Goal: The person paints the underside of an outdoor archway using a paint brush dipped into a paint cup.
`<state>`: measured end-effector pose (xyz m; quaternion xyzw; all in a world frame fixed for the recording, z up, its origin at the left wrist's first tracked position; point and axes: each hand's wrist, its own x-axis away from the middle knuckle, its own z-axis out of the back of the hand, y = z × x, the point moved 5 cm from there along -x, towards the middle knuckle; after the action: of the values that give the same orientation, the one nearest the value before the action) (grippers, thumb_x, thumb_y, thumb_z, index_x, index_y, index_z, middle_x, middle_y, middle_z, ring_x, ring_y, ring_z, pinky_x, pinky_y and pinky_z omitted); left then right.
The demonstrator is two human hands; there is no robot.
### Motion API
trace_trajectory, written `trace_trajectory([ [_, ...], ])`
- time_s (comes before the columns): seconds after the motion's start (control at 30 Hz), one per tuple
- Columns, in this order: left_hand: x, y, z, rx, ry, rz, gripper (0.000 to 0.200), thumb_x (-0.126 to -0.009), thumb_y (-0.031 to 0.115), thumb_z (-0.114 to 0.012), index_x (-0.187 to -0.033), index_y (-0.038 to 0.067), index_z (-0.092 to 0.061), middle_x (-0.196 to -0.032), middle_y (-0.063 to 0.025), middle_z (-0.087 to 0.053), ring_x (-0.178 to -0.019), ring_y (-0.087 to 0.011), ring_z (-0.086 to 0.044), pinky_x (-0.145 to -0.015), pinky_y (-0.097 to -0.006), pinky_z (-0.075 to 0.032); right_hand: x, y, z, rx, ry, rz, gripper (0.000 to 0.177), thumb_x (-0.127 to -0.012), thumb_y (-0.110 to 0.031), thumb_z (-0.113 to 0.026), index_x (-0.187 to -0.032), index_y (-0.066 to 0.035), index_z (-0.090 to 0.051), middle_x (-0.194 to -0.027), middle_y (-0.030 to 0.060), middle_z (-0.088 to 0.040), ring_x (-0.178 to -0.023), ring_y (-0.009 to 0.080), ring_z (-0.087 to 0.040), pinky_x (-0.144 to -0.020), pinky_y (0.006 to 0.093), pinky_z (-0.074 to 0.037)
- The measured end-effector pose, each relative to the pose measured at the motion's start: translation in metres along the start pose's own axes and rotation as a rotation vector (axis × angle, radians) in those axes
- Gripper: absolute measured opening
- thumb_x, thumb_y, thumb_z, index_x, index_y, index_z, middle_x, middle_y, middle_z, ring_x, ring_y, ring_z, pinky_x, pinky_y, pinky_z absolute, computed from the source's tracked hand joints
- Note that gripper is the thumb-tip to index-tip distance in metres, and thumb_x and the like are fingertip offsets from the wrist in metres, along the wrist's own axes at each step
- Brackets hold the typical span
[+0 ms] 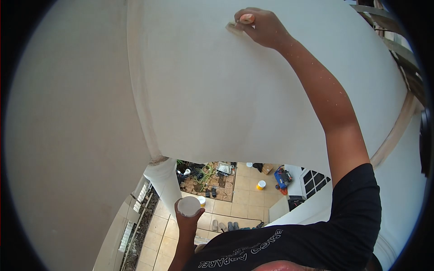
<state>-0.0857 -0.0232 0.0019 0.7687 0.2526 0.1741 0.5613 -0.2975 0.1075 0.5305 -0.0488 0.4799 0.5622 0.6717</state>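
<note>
My right hand [264,28] is raised high against a white painted wall [217,90]. It grips a small brush [239,23] with an orange handle, whose bristles press on the wall. My left hand [186,223] is low at centre-left and holds a small round white cup [188,206] upright, with pale contents. The black shirt [316,235] on my chest fills the bottom right.
A raised moulding strip [141,90] runs down the wall to a white column [166,185]. Far below lies a tiled floor [244,194] with a yellow-and-white bucket [261,184], a green hose [205,171], shoes and tools. Scaffold bars [398,45] stand at the upper right.
</note>
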Motion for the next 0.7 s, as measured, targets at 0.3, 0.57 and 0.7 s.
trace_trajectory([
  [0.3, 0.017, 0.000, -0.007, -0.117, -0.035, -0.031, 0.083, -0.061, 0.009, -0.090, -0.125, 0.003, -0.037, -0.112, -0.0124, -0.055, -0.103, -0.0232, -0.057, -0.085, -0.0353, -0.050, 0.110, -0.068, -0.111, 0.234, -0.214, 0.416, 0.013, -0.078, -0.009, -0.065, -0.086, -0.019, -0.060, -0.085, -0.0037, -0.058, -0.085, 0.0127, -0.063, -0.057, 0.0275, -0.053],
  [0.57, 0.010, 0.040, -0.010, -0.188, -0.013, -0.149, 0.081, -0.061, 0.012, -0.090, -0.122, 0.004, -0.039, -0.110, -0.0118, -0.057, -0.101, -0.0216, -0.058, -0.084, -0.0341, -0.051, 0.136, -0.135, -0.065, -0.376, -0.060, -0.053, 0.015, -0.080, -0.013, -0.072, -0.089, -0.012, -0.061, -0.082, 0.0021, -0.066, -0.064, 0.0184, -0.066, -0.055, 0.0284, -0.052],
  [0.7, 0.009, 0.069, -0.028, -0.259, -0.018, -0.188, 0.080, -0.061, 0.017, -0.091, -0.122, 0.006, -0.041, -0.112, -0.0126, -0.058, -0.104, -0.0222, -0.059, -0.086, -0.0352, -0.051, 0.148, -0.161, -0.041, -0.671, 0.100, -0.214, 0.021, -0.078, -0.009, -0.076, -0.093, -0.005, -0.062, -0.084, 0.0068, -0.068, -0.074, 0.0149, -0.069, -0.062, 0.0269, -0.056],
])
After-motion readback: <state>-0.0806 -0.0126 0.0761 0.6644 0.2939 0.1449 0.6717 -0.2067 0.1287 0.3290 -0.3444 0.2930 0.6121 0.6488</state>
